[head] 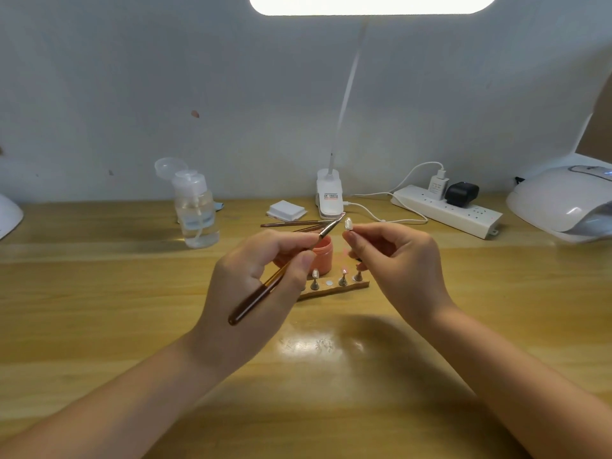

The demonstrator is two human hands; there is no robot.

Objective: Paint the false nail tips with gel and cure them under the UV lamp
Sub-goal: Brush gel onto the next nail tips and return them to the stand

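Item: nail tip [348, 224] on its small stand, raised above the wooden holder strip [334, 289], probably so the brush can reach it freely; right hand [394, 260] pinches the stand between thumb and curled fingers, tip uppermost.

Item: gel brush [281, 271], head just beside the raised tip, touching or not cannot be told; left hand [261, 276] grips it pen-fashion, fingers curled round the handle.

Item: pink gel jar [323, 255], directly behind the strip, likely kept near for reloading.

Item: remaining tips on stands, upright on the strip; one socket [329, 282] vacant.

Item: UV lamp [563, 202], well right of the strip, mouth facing inward.
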